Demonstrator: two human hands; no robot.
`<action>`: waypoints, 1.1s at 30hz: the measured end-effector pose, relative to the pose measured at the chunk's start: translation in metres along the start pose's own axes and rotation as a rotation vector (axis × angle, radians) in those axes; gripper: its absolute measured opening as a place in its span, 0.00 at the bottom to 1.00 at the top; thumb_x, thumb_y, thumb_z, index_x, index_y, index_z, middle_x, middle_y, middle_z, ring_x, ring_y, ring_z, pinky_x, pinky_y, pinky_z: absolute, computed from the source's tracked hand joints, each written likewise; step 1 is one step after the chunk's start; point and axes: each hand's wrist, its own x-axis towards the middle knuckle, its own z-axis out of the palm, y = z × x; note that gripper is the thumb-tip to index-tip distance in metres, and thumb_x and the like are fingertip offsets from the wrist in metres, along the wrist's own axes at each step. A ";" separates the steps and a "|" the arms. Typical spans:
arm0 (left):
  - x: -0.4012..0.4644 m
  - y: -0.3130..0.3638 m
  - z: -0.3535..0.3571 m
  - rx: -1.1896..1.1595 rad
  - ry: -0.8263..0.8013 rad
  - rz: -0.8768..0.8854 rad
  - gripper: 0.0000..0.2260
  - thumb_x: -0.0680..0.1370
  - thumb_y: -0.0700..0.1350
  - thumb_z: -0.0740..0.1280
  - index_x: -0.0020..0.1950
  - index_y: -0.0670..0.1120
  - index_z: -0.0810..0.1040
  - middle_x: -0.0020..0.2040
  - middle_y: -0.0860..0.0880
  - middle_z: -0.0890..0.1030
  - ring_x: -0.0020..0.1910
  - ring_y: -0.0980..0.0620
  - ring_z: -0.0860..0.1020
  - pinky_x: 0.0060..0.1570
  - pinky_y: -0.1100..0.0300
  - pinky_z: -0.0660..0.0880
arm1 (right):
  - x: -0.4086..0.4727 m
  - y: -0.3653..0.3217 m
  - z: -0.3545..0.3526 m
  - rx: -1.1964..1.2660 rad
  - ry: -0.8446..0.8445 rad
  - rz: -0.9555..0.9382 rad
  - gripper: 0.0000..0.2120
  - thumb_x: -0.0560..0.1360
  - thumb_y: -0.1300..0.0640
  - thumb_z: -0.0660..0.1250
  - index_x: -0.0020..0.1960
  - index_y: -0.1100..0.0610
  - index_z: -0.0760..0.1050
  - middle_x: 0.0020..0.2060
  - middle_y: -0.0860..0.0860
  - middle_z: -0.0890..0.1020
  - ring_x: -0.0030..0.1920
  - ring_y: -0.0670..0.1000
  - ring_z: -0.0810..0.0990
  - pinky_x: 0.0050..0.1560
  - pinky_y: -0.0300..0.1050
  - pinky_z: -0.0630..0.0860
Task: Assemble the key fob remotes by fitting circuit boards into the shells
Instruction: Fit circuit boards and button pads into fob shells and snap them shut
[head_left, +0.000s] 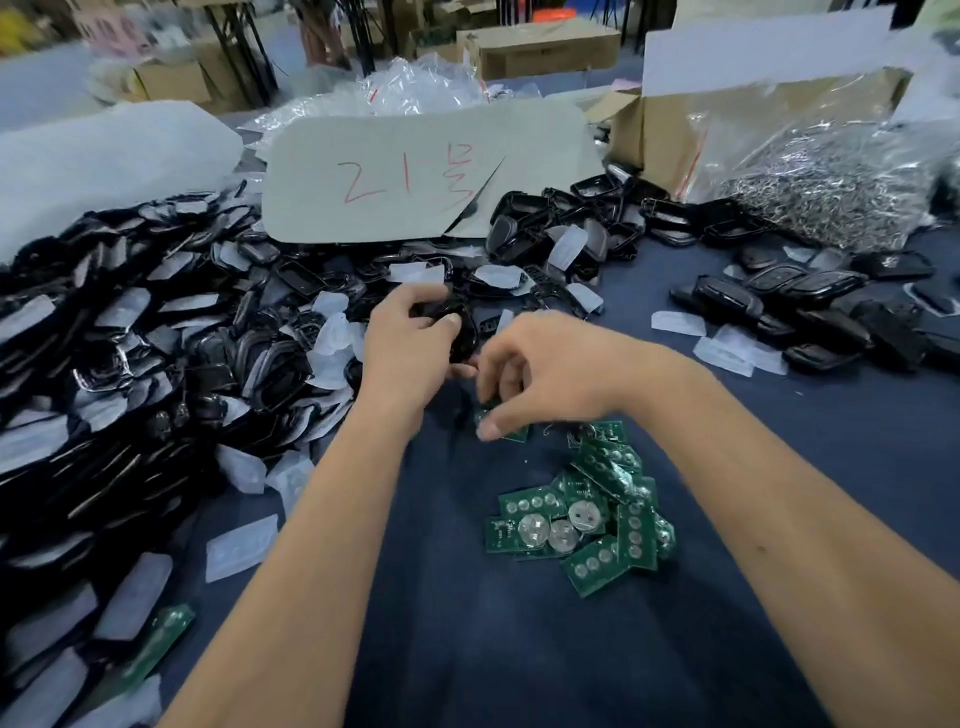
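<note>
Hands hide shell — board.

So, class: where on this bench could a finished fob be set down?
Bare blue cloth lies near the viewer, between the forearms below the green circuit boards. A smaller bare patch lies between the right hand and the black fobs at right. The shell heap at left is crowded.

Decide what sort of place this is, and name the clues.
Probably a small assembly workshop: heaped black shells, loose green circuit boards on a cloth-covered table, and cardboard boxes behind.
</note>
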 end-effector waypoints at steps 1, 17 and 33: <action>0.001 -0.002 -0.001 0.035 0.020 0.048 0.12 0.81 0.34 0.66 0.55 0.52 0.80 0.37 0.50 0.82 0.25 0.54 0.79 0.26 0.61 0.77 | 0.000 -0.004 0.007 -0.056 -0.047 -0.006 0.14 0.68 0.49 0.83 0.48 0.52 0.82 0.37 0.45 0.83 0.37 0.44 0.81 0.38 0.40 0.77; -0.006 -0.010 0.028 0.006 0.057 0.040 0.07 0.77 0.42 0.74 0.44 0.41 0.79 0.36 0.45 0.83 0.25 0.51 0.80 0.30 0.58 0.78 | -0.003 0.045 0.030 1.134 0.734 -0.055 0.03 0.77 0.67 0.74 0.47 0.61 0.84 0.33 0.54 0.84 0.30 0.49 0.82 0.30 0.37 0.77; -0.004 -0.007 0.025 -0.255 -0.076 -0.118 0.11 0.80 0.39 0.73 0.41 0.41 0.73 0.37 0.44 0.79 0.31 0.47 0.85 0.37 0.61 0.82 | 0.002 0.039 0.039 0.901 0.868 -0.077 0.06 0.75 0.62 0.78 0.46 0.63 0.81 0.32 0.56 0.85 0.28 0.56 0.84 0.29 0.43 0.80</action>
